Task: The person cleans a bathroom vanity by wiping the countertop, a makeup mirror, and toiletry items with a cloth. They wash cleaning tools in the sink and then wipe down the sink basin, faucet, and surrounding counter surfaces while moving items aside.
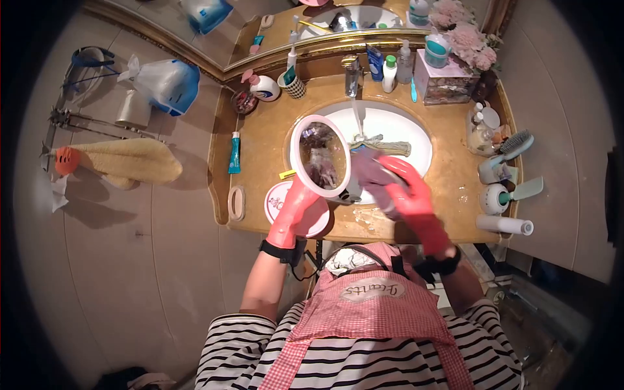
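Note:
My left hand, in a pink rubber glove, grips a round pink-rimmed container by its lower edge, over the sink's left side. Dark, purplish and brown patches show within the rim; I cannot tell whether they are contents or reflections. Close to its right, my right hand, gloved too and blurred, is closed on a purple-grey cloth. Water runs from the tap into the white sink, where a greenish-grey crumpled item lies. Below my left hand is a pink printed lid.
At the back stand a pump bottle, a checkered cup and a white bottle. A toothpaste tube lies left. Along the right edge are a hairbrush and a white cylinder. A yellow towel hangs left.

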Motion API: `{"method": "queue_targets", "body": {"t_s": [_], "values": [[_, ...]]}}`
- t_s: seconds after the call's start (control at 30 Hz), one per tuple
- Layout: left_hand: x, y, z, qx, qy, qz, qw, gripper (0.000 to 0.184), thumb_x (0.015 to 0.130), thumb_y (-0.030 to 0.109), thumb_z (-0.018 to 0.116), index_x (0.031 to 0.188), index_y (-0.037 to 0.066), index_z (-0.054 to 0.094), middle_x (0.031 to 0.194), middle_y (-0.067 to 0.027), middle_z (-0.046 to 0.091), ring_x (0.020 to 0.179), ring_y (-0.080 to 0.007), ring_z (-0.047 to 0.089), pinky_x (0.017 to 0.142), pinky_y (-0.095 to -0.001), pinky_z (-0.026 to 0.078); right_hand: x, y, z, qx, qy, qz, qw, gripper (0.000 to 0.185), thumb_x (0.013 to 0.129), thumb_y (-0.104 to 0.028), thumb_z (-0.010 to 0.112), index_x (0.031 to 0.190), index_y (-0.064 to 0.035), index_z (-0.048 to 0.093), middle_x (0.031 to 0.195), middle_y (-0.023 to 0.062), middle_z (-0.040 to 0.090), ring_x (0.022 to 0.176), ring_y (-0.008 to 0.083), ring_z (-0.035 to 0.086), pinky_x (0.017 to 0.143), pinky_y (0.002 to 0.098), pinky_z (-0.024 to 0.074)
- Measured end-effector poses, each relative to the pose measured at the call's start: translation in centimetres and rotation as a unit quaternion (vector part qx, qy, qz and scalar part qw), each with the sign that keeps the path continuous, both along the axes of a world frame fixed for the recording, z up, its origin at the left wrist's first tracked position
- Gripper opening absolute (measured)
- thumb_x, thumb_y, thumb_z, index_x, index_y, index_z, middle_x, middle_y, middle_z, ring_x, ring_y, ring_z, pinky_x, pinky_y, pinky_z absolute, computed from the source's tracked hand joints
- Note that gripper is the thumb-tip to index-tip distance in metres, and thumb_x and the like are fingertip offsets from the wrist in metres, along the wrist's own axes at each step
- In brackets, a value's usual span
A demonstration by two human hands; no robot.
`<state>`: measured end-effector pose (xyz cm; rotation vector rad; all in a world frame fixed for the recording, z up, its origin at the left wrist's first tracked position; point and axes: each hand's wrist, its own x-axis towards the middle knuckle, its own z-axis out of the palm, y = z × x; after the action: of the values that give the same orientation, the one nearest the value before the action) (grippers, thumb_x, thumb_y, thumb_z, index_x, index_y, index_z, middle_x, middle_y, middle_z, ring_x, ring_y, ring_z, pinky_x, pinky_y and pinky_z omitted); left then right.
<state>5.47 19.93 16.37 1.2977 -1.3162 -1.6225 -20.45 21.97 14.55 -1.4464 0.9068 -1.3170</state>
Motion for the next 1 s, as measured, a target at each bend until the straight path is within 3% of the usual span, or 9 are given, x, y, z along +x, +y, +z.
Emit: {"method": "queue_targets", "body": {"t_s": [0.13, 0.23, 0.27, 0.37, 0.6, 0.73, 0.8, 0.87, 1.0], "values": [[-3.1, -1.3, -2.6, -0.150, -0.037, -0.015, 0.988, 0.065, 0.086, 0.017, 0.066, 0.141, 0.005, 0.034, 0.142, -0.0093, 0.039, 0.128, -0.0183, 0.040, 0.105, -0.0318, 0.035, 8.0, -1.5, 3.6, -0.177, 0.151, -0.080, 0.969, 0.051, 0.082, -0.012, 0.060, 0.132, -0.0100, 0.050, 0.137, 0.0172, 0.045, 0.130, 0.0326, 0.039, 0.109, 0.0441, 0.0302], [-4.9, -1.7, -0.3, -0.275, -0.105, -0.007, 0.956, 0.062, 0.090, 0.019, 0.061, 0.143, 0.005, 0.031, 0.144, -0.0104, 0.037, 0.129, -0.0177, 0.038, 0.107, -0.0315, 0.033, 8.5, -5.0, 1.9, -0.159, 0.130, -0.103, 0.973, 0.051, 0.085, -0.014, 0.058, 0.134, -0.0057, 0.046, 0.136, 0.0197, 0.045, 0.130, 0.0343, 0.039, 0.109, 0.0402, 0.0286], [-4.4, -1.0, -0.9, -0.100, -0.025, 0.043, 0.994, 0.051, 0.095, 0.020, 0.052, 0.141, 0.006, 0.034, 0.141, -0.0094, 0.041, 0.126, -0.0192, 0.042, 0.102, -0.0361, 0.040, 8.1, -6.1, 1.3, -0.083, 0.089, -0.106, 0.987, 0.049, 0.087, -0.013, 0.055, 0.134, -0.0023, 0.045, 0.134, 0.0193, 0.047, 0.127, 0.0337, 0.042, 0.108, 0.0370, 0.0311], [-2.4, -0.8, -1.8, -0.142, -0.146, -0.013, 0.979, 0.050, 0.098, 0.023, 0.047, 0.142, 0.007, 0.032, 0.141, -0.0092, 0.040, 0.126, -0.0201, 0.042, 0.102, -0.0364, 0.040, 6.9, -6.1, -1.2, 0.032, -0.032, -0.090, 0.995, 0.043, 0.088, -0.006, 0.049, 0.130, 0.0008, 0.049, 0.130, 0.0172, 0.050, 0.124, 0.0293, 0.045, 0.105, 0.0354, 0.0340], [0.7, -1.1, -9.3, -0.314, -0.327, -0.111, 0.884, 0.044, 0.094, 0.014, 0.055, 0.136, 0.004, 0.043, 0.132, -0.0106, 0.052, 0.116, -0.0207, 0.054, 0.096, -0.0323, 0.046, 9.3, -3.6, 1.6, -0.179, 0.109, -0.059, 0.976, 0.054, 0.076, -0.003, 0.054, 0.128, -0.0137, 0.056, 0.132, 0.0169, 0.050, 0.124, 0.0372, 0.045, 0.109, 0.0453, 0.0293], [0.6, 0.9, -5.1, -0.137, -0.140, -0.042, 0.980, 0.043, 0.092, 0.013, 0.057, 0.133, 0.003, 0.047, 0.129, -0.0107, 0.054, 0.116, -0.0211, 0.055, 0.096, -0.0315, 0.047, 6.1, -7.3, 0.2, -0.061, 0.076, -0.180, 0.979, 0.051, 0.076, 0.004, 0.051, 0.124, -0.0133, 0.058, 0.129, 0.0178, 0.052, 0.111, 0.0349, 0.053, 0.097, 0.0435, 0.0426], [0.8, 1.6, -3.0, -0.047, -0.010, 0.022, 0.999, 0.042, 0.091, 0.012, 0.059, 0.131, 0.003, 0.049, 0.127, -0.0107, 0.056, 0.115, -0.0213, 0.055, 0.095, -0.0311, 0.047, 3.1, -7.8, -4.6, -0.068, 0.257, -0.204, 0.942, 0.051, 0.077, 0.006, 0.051, 0.123, -0.0127, 0.059, 0.131, 0.0192, 0.050, 0.108, 0.0335, 0.055, 0.094, 0.0410, 0.0450], [1.3, 1.8, -1.2, -0.003, 0.057, 0.066, 0.996, 0.042, 0.090, 0.011, 0.060, 0.130, 0.002, 0.051, 0.125, -0.0108, 0.057, 0.115, -0.0215, 0.055, 0.095, -0.0307, 0.047, -0.4, -4.1, -3.8, -0.005, 0.067, -0.157, 0.985, 0.049, 0.075, 0.005, 0.054, 0.120, -0.0135, 0.061, 0.131, 0.0184, 0.051, 0.109, 0.0333, 0.055, 0.094, 0.0411, 0.0454], [3.1, 0.8, 0.6, -0.077, -0.080, 0.038, 0.993, 0.045, 0.091, 0.011, 0.060, 0.132, 0.001, 0.047, 0.128, -0.0114, 0.055, 0.115, -0.0205, 0.055, 0.096, -0.0304, 0.047, -7.1, -0.3, -6.6, -0.074, 0.473, -0.197, 0.856, 0.046, 0.075, 0.001, 0.060, 0.118, -0.0155, 0.064, 0.130, 0.0161, 0.053, 0.114, 0.0324, 0.053, 0.094, 0.0417, 0.0456]]}}
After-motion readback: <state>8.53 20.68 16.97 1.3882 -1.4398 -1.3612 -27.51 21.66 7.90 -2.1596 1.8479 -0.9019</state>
